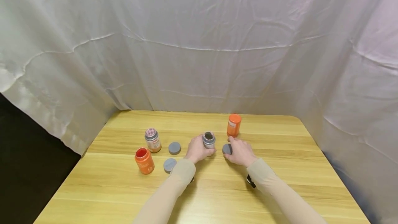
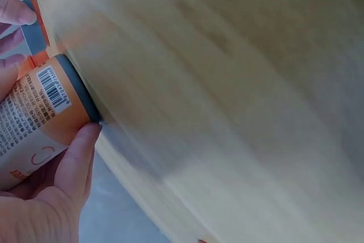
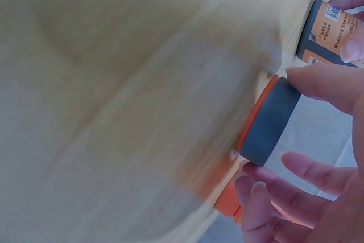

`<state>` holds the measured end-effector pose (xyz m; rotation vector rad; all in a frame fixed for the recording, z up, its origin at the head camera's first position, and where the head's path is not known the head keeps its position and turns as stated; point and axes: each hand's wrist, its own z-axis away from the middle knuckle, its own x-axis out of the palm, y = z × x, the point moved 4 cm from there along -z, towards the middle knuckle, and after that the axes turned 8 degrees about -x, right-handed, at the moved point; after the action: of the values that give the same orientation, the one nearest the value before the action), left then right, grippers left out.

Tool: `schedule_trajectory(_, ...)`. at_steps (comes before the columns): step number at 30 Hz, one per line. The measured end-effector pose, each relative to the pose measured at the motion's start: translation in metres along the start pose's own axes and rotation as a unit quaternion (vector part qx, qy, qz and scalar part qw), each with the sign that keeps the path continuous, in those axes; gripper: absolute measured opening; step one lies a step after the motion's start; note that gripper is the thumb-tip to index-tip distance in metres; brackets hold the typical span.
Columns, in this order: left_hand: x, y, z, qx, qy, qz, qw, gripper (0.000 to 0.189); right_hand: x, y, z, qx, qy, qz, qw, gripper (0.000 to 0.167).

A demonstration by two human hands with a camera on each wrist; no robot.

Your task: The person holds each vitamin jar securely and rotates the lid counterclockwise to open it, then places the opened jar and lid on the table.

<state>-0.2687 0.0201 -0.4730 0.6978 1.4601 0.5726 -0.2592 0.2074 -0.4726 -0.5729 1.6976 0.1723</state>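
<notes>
My left hand (image 1: 196, 150) grips an open-mouthed jar (image 1: 209, 143) with a grey neck, upright on the table. The left wrist view shows its orange and white label (image 2: 40, 106), a barcode and a dark grey base, with the thumb near the base. To the right, my right hand (image 1: 242, 152) pinches a grey round lid (image 1: 226, 149) at its edges. An orange rim shows on the lid's (image 3: 270, 120) table side in the right wrist view. Just beyond that hand stands an orange jar (image 1: 234, 126); its lower part is close to the fingers.
On the left stand an open orange jar (image 1: 144, 161) and a grey-necked jar (image 1: 153, 141) with a patterned seal over its mouth. Two grey lids (image 1: 174, 148) lie between them and my left arm. A pale curtain (image 1: 199, 61) hangs behind the wooden table (image 1: 280, 148).
</notes>
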Motion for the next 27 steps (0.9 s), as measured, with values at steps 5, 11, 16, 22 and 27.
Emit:
schedule_trajectory(5, 0.0004, 0.0007, -0.0006, 0.001, -0.004, -0.006, 1.0000, 0.055, 0.0002, 0.0006, 0.0002, 0.002, 0.001, -0.002, 1.0000, 0.059)
schedule_trajectory(11, 0.0002, 0.0025, -0.0018, 0.005, -0.004, -0.010, 0.9999, 0.054, 0.0007, 0.0019, 0.0004, 0.005, 0.005, 0.002, 1.0000, 0.058)
schedule_trajectory(16, -0.0007, 0.0020, -0.0030, 0.003, -0.001, -0.014, 0.9999, 0.053, 0.0001, 0.0009, 0.0004, 0.003, 0.003, 0.002, 1.0000, 0.058)
schedule_trajectory(22, 0.0004, 0.0014, -0.0034, -0.001, -0.007, -0.014, 0.9999, 0.051, -0.0008, 0.0004, 0.0013, 0.003, 0.000, 0.004, 1.0000, 0.058)
schedule_trajectory(27, 0.0015, 0.0004, -0.0032, -0.011, -0.013, -0.003, 0.9998, 0.050, 0.0005, 0.0016, 0.0022, 0.005, -0.007, 0.007, 0.9999, 0.058)
